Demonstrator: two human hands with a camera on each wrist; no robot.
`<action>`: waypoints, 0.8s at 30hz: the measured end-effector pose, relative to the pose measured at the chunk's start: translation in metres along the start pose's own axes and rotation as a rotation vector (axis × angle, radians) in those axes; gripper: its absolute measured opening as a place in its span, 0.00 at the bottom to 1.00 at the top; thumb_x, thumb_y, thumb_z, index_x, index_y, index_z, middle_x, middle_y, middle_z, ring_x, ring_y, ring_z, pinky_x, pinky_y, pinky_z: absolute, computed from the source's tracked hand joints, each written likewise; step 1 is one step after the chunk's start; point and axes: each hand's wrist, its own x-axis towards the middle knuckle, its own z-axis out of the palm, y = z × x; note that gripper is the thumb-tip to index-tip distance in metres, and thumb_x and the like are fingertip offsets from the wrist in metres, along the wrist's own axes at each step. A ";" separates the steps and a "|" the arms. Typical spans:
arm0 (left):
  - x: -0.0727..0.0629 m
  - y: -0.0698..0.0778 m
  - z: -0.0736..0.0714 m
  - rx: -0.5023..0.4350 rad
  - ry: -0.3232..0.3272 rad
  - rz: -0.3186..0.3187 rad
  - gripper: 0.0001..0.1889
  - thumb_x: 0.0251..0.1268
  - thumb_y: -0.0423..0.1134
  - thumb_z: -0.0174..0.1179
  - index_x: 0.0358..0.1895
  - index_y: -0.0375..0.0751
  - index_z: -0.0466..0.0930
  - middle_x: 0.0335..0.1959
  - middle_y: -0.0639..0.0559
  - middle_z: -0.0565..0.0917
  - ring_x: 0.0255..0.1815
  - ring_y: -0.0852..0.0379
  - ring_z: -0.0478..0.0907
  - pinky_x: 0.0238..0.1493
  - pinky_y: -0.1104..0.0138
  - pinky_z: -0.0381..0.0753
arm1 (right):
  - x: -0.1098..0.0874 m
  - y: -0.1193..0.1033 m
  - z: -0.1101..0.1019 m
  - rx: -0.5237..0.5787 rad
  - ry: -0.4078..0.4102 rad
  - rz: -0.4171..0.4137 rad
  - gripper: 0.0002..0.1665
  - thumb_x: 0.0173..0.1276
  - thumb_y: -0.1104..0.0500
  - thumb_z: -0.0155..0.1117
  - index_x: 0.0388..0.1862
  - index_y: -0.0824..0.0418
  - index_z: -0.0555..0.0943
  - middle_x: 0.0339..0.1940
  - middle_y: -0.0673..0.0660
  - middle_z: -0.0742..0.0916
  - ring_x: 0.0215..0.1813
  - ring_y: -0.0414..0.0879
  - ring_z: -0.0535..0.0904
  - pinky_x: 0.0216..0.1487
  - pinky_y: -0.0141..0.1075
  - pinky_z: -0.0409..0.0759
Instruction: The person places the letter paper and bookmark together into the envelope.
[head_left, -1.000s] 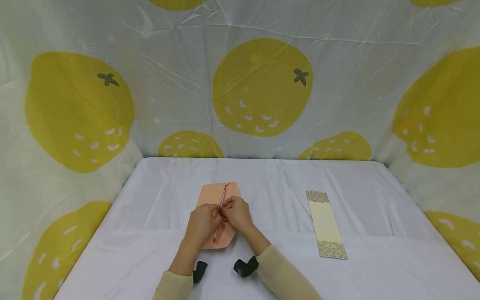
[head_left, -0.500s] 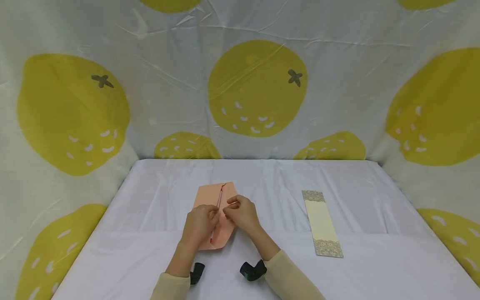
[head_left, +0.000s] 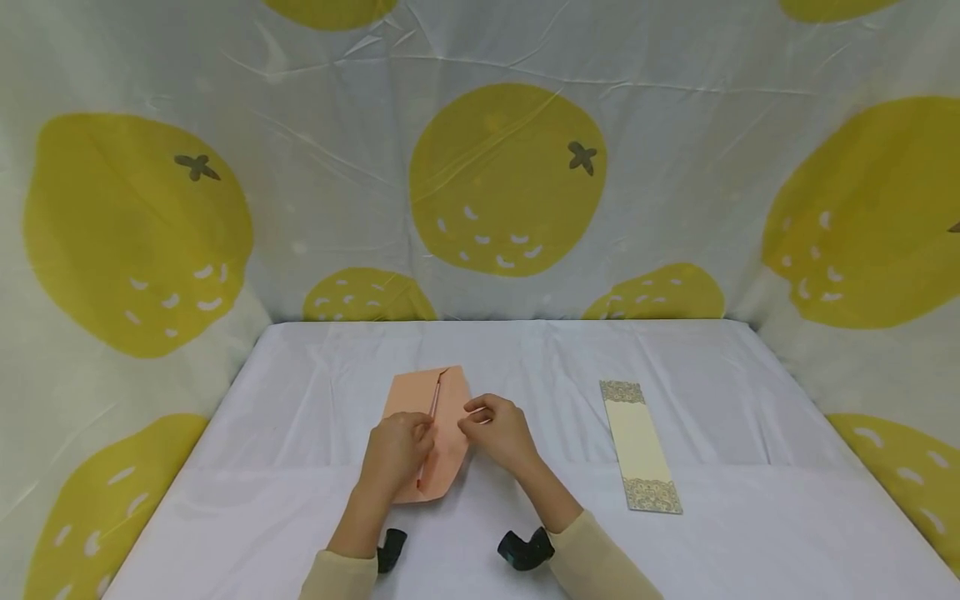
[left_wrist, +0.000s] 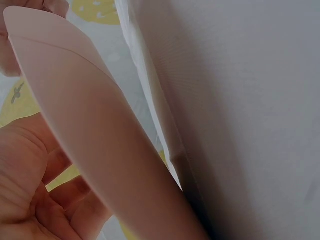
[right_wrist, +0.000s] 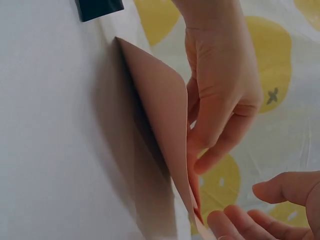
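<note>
A salmon-pink envelope [head_left: 446, 429] lies left of the table's middle, its long opening showing a thin pale strip with reddish ends. My left hand [head_left: 400, 450] is over its left half, fingers curled at the opening and pinching the paper there; the exact fingertip contact is hidden. In the left wrist view the envelope [left_wrist: 95, 110] looks lifted off the cloth on one side, with a shadow beneath. Just right of the envelope is my right hand [head_left: 501, 429], apart from it, thumb and fingers spread in the right wrist view and nothing seen between them.
A long cream card [head_left: 641, 446] with patterned gold ends lies to the right on the white-clothed table [head_left: 540, 358]. Black wrist-worn pieces [head_left: 525, 550] hang by the forearms. A lemon-print curtain [head_left: 510, 179] stands behind and at both sides.
My right hand has drawn away from the left hand and the envelope's opening, out to the right. My left hand stays on the envelope. The view has shifted slightly.
</note>
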 end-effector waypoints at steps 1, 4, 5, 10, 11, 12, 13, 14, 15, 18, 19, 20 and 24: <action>0.000 0.000 0.000 -0.001 -0.001 0.001 0.06 0.56 0.31 0.66 0.38 0.36 0.88 0.34 0.43 0.86 0.34 0.47 0.83 0.34 0.55 0.81 | -0.001 0.000 -0.002 -0.004 0.003 -0.008 0.16 0.60 0.63 0.67 0.46 0.70 0.81 0.32 0.57 0.88 0.31 0.45 0.85 0.31 0.36 0.80; 0.000 0.001 0.000 -0.010 0.002 -0.007 0.07 0.56 0.31 0.66 0.38 0.36 0.88 0.34 0.42 0.86 0.33 0.47 0.83 0.33 0.55 0.80 | -0.004 0.000 -0.009 -0.009 0.017 -0.007 0.16 0.61 0.63 0.67 0.46 0.70 0.81 0.31 0.56 0.88 0.31 0.45 0.85 0.32 0.37 0.80; 0.000 0.001 0.000 -0.012 0.004 -0.010 0.07 0.56 0.31 0.66 0.38 0.36 0.88 0.35 0.42 0.86 0.34 0.47 0.83 0.33 0.55 0.80 | -0.005 0.000 -0.012 -0.014 0.021 -0.005 0.16 0.61 0.63 0.67 0.46 0.70 0.81 0.30 0.56 0.88 0.31 0.45 0.85 0.33 0.37 0.80; 0.000 0.001 0.000 -0.030 0.000 -0.028 0.08 0.56 0.33 0.66 0.39 0.36 0.88 0.37 0.41 0.86 0.38 0.45 0.84 0.36 0.54 0.81 | -0.007 0.002 -0.022 -0.034 0.051 0.026 0.15 0.61 0.63 0.67 0.46 0.69 0.81 0.28 0.53 0.88 0.29 0.43 0.84 0.34 0.37 0.79; 0.000 0.001 -0.001 -0.033 -0.003 -0.031 0.08 0.57 0.33 0.66 0.39 0.36 0.88 0.37 0.41 0.86 0.38 0.44 0.84 0.36 0.54 0.81 | -0.008 0.002 -0.024 -0.036 0.059 0.030 0.15 0.61 0.63 0.67 0.46 0.69 0.81 0.28 0.53 0.88 0.29 0.43 0.83 0.35 0.37 0.79; 0.000 0.001 -0.001 -0.037 -0.005 -0.035 0.08 0.57 0.33 0.66 0.39 0.36 0.88 0.37 0.41 0.86 0.38 0.45 0.84 0.37 0.54 0.81 | -0.008 0.003 -0.026 -0.038 0.065 0.031 0.14 0.61 0.63 0.67 0.45 0.68 0.82 0.27 0.53 0.87 0.29 0.43 0.83 0.35 0.37 0.79; 0.000 0.001 -0.001 -0.041 -0.006 -0.043 0.08 0.57 0.33 0.66 0.39 0.36 0.88 0.37 0.41 0.86 0.39 0.45 0.84 0.37 0.54 0.81 | -0.009 0.004 -0.028 -0.041 0.071 0.025 0.14 0.61 0.63 0.67 0.45 0.68 0.82 0.27 0.53 0.87 0.28 0.43 0.83 0.34 0.38 0.79; 0.000 0.001 -0.001 -0.043 -0.007 -0.045 0.08 0.57 0.33 0.66 0.39 0.36 0.88 0.37 0.41 0.86 0.38 0.45 0.84 0.37 0.54 0.81 | -0.010 0.004 -0.030 -0.039 0.076 0.028 0.13 0.61 0.63 0.67 0.44 0.68 0.82 0.27 0.53 0.87 0.28 0.44 0.83 0.34 0.38 0.79; 0.000 0.000 -0.001 -0.046 -0.008 -0.045 0.08 0.57 0.32 0.66 0.39 0.36 0.88 0.37 0.41 0.86 0.38 0.45 0.84 0.36 0.54 0.81 | -0.011 0.005 -0.031 -0.039 0.081 0.027 0.13 0.61 0.64 0.67 0.44 0.68 0.82 0.27 0.53 0.87 0.28 0.44 0.83 0.34 0.38 0.79; -0.001 0.000 -0.001 -0.044 -0.011 -0.042 0.08 0.57 0.32 0.66 0.39 0.36 0.88 0.37 0.41 0.86 0.38 0.45 0.84 0.36 0.54 0.81 | -0.013 0.007 -0.036 -0.042 0.090 0.031 0.13 0.61 0.63 0.68 0.44 0.68 0.82 0.27 0.53 0.87 0.28 0.44 0.83 0.34 0.38 0.79; -0.001 0.000 -0.001 -0.043 -0.012 -0.042 0.08 0.58 0.33 0.66 0.39 0.36 0.88 0.37 0.41 0.86 0.38 0.45 0.84 0.37 0.54 0.81 | -0.014 0.008 -0.038 -0.043 0.092 0.032 0.13 0.61 0.63 0.68 0.44 0.68 0.82 0.27 0.52 0.87 0.28 0.44 0.83 0.34 0.38 0.79; -0.001 0.000 -0.001 -0.043 -0.014 -0.043 0.08 0.58 0.33 0.66 0.39 0.36 0.88 0.37 0.41 0.86 0.39 0.45 0.84 0.37 0.54 0.81 | -0.015 0.008 -0.039 -0.042 0.095 0.038 0.13 0.62 0.63 0.68 0.44 0.68 0.82 0.27 0.52 0.87 0.28 0.43 0.83 0.35 0.38 0.79; 0.000 0.000 -0.001 -0.038 -0.024 -0.049 0.08 0.58 0.33 0.65 0.40 0.36 0.88 0.38 0.42 0.86 0.41 0.44 0.84 0.39 0.53 0.81 | -0.018 0.010 -0.045 -0.050 0.108 0.045 0.12 0.62 0.63 0.67 0.44 0.68 0.82 0.27 0.52 0.87 0.29 0.43 0.83 0.35 0.38 0.79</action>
